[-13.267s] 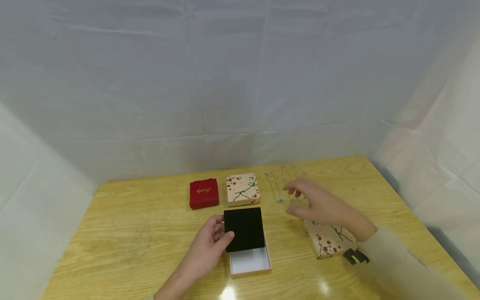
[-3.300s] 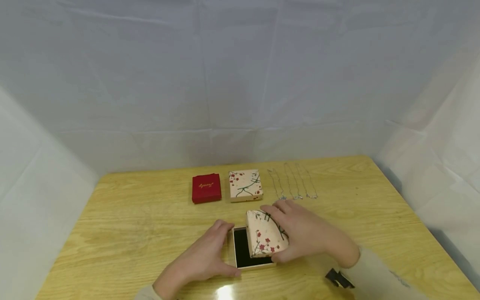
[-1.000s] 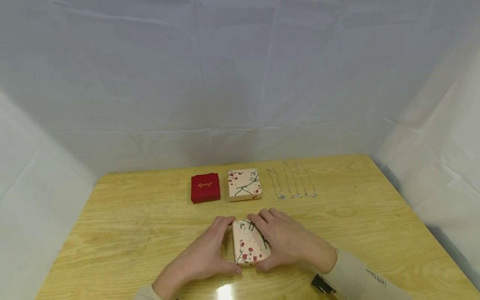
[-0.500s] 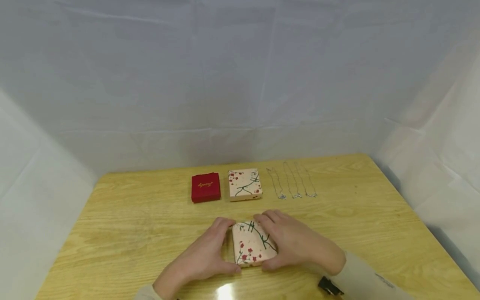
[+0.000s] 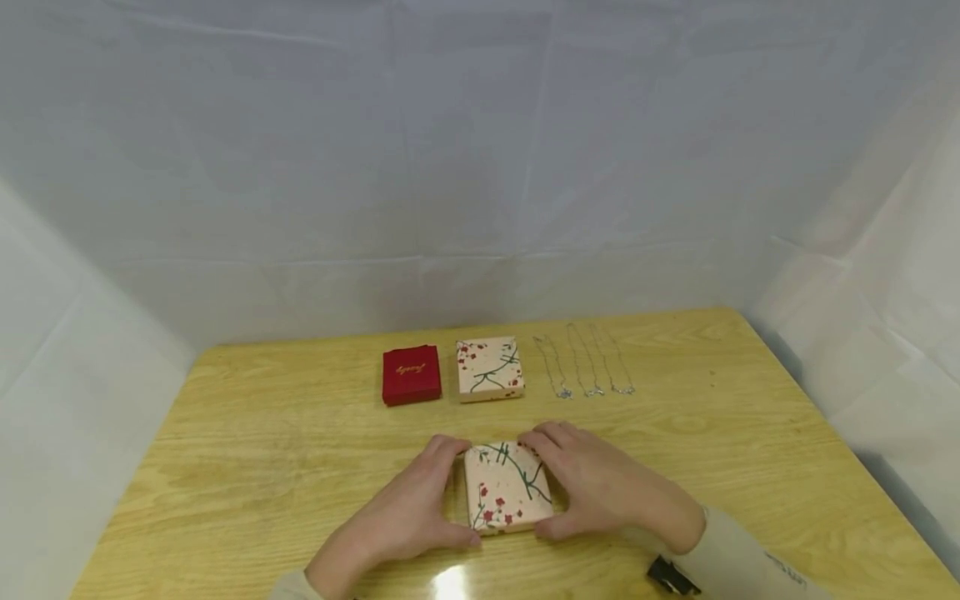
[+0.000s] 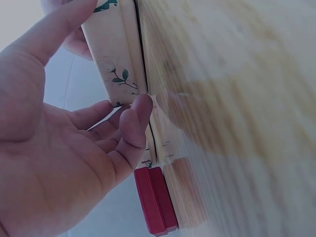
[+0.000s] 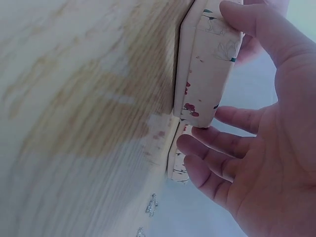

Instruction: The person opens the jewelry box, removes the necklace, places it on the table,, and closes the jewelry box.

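Note:
A cream jewelry box (image 5: 508, 487) with red blossoms and green stems stands near the table's front, its lid down over the base. At its left side, my left hand (image 5: 411, 504) holds it between thumb at the near corner and fingers at the far corner. My right hand (image 5: 603, 483) grips the right side the same way. From the left wrist, the box's side wall (image 6: 116, 59) shows a seam low down, with fingertips against a corner. The right wrist view also has the lid's side (image 7: 207, 74) between thumb and fingers. The box's inside is hidden.
Behind it lie a red box (image 5: 412, 377) with gold lettering and a second blossom-patterned box (image 5: 490, 371). To their right, three thin silver necklaces (image 5: 592, 367) are laid out flat. White cloth (image 5: 480, 167) hangs behind the wooden table (image 5: 262, 450).
Earlier my left hand held a black pad over the open base; later the pad lay inside and my right hand brought the lid over. The lid now covers the base; my right hand shifted slightly right.

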Demonstrator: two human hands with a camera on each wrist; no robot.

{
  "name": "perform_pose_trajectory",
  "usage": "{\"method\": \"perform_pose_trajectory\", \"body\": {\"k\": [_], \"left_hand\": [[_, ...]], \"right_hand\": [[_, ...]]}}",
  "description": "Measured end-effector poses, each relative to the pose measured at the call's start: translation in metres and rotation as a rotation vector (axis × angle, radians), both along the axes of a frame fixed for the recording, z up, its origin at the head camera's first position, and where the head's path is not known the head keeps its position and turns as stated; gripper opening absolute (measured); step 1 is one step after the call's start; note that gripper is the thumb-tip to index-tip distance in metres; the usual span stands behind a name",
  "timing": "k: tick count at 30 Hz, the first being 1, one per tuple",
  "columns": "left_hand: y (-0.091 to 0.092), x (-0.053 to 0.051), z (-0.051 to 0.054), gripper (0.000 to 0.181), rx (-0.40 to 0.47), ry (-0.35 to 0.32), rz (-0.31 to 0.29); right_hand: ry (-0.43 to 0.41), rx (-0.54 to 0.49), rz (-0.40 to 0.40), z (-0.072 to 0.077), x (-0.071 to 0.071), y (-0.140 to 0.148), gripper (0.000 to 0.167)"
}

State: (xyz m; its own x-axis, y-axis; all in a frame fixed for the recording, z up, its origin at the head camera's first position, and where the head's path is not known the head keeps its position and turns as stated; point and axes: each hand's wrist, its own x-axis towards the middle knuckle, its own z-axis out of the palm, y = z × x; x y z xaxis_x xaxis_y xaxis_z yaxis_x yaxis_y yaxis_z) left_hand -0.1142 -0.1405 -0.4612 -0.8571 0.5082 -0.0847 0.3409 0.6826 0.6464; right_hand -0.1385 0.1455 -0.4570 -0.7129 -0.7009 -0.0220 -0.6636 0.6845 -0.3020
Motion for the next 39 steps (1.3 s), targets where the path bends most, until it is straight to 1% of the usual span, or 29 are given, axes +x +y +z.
{"method": "perform_pose_trajectory", "body": {"k": [7, 15, 27, 33, 39], "left_hand": [[0.001, 0.0, 0.003, 0.111, 0.0, 0.009, -0.004], [0.002, -0.001, 0.002, 0.109, -0.034, -0.007, 0.01], [0.004, -0.004, 0.01, 0.111, -0.082, 0.048, -0.006], [0.005, -0.009, 0.011, 0.112, -0.087, 0.053, -0.006], [0.006, -0.014, 0.01, 0.112, -0.085, 0.051, -0.007]], "right_hand": [[0.007, -0.007, 0.014, -0.001, -0.001, 0.001, 0.105], [-0.021, -0.015, 0.03, -0.003, -0.003, 0.005, 0.105], [-0.078, -0.025, 0.014, -0.002, -0.01, 0.008, 0.108], [-0.082, -0.017, 0.003, 0.0, -0.013, 0.008, 0.11], [-0.074, -0.005, 0.004, -0.001, -0.018, 0.008, 0.11]]}}
